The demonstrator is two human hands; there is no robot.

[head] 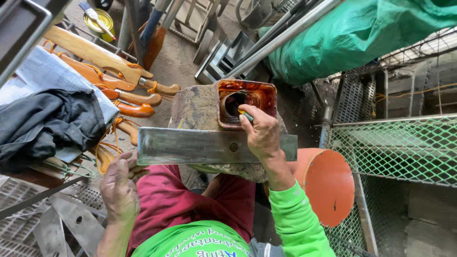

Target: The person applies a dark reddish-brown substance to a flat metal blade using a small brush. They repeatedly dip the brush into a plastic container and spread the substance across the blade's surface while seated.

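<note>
Seated person, flat steel bar laid across a paint-stained block above the knees. Left hand steadies the bar's near-left end, fingers curled against its edge. Right hand pinches a green-handled brush, grip closed round it, tip dipped into a square tub of orange-brown paint standing on the block.

Bar face looks bare grey, one hole visible; no fresh coat on it that I can tell, so painting seems barely begun.

Brush bristles hidden inside the tub. Bar's right end partly covered by the wrist. Wooden-handled blades lie left, already orange.
</note>
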